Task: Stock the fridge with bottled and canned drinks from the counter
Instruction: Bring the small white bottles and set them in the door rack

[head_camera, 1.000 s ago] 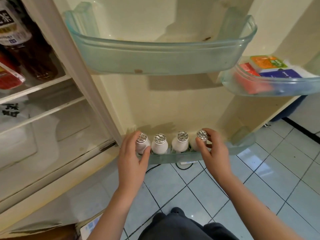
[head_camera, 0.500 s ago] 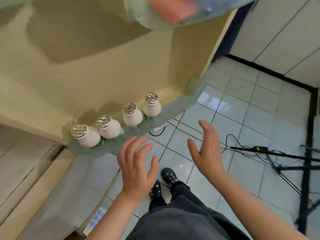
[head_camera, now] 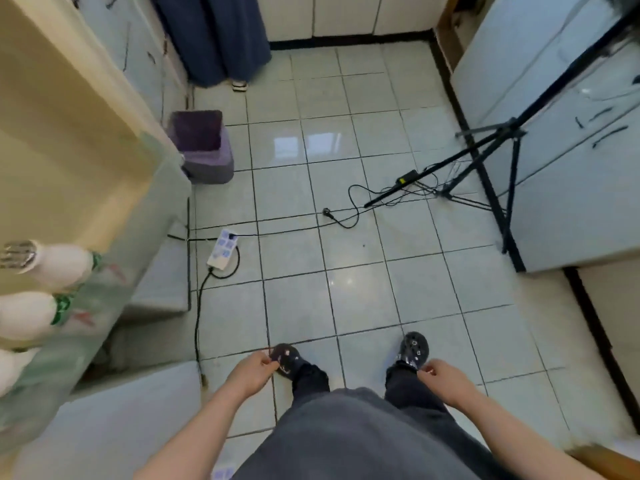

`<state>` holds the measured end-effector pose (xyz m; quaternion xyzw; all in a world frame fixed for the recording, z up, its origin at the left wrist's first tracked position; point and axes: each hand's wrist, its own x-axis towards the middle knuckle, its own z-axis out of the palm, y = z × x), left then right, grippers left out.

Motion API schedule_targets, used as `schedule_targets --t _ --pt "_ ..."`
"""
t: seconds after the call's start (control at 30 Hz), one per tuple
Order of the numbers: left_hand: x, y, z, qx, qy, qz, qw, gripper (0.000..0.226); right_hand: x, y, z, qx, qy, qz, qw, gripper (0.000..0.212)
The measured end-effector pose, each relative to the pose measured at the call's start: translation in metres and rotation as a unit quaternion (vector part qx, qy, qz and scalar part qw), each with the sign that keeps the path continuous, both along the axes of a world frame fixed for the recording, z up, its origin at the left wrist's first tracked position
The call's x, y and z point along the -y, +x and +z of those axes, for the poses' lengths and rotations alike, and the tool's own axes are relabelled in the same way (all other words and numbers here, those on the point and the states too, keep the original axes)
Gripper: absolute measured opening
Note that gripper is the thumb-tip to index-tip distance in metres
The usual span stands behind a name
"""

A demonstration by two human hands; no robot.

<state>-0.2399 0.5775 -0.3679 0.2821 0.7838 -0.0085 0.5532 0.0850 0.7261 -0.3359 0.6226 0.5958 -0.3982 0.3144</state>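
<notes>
Tiled floor (head_camera: 346,271) fills most of the view, with the open fridge door (head_camera: 69,140) down the left side. Its bottom shelf (head_camera: 90,327) has the small white bottles (head_camera: 59,263) lined up behind the rail, which should stop them tipping out. Left hand (head_camera: 254,370) and right hand (head_camera: 441,377) hang low with fingers loosely curled and no grip on anything, free for the next batch I'd guess.

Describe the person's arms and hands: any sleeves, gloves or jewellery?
The left hand and right hand are ungloved, with no ring, watch or bracelet visible. Both arms are bare up to the frame's edge; no sleeve shows.
</notes>
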Motion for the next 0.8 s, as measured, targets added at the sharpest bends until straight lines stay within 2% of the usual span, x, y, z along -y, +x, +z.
schedule_targets --t 0.13,0.27,0.43,0.5,0.63,0.8 --pt "-0.02 0.045 0.004 -0.012 0.002 0.03 0.999 0.018 0.012 0.065 -0.009 -0.027 -0.003 -0.076 0.997 0.011" --pt "-0.052 0.109 0.009 -0.043 0.002 -0.037 0.998 0.03 0.009 0.132 -0.015 -0.062 -0.001 -0.127 0.99 0.023" --pt "-0.102 0.224 0.007 -0.049 -0.011 -0.112 0.992 0.012 -0.013 0.245 -0.019 -0.074 0.027 -0.182 0.98 0.025" --pt "-0.13 0.276 0.002 -0.047 -0.009 -0.146 0.988 0.021 -0.022 0.298 -0.024 -0.065 0.043 -0.192 0.978 0.028" --pt "-0.173 0.387 0.009 -0.021 -0.005 -0.255 0.967 0.03 -0.016 0.405 -0.023 -0.022 0.029 -0.222 0.974 0.027" --pt "-0.234 0.493 0.024 -0.016 0.051 -0.401 0.915 0.034 -0.007 0.506 -0.018 -0.004 0.055 -0.37 0.927 0.022"
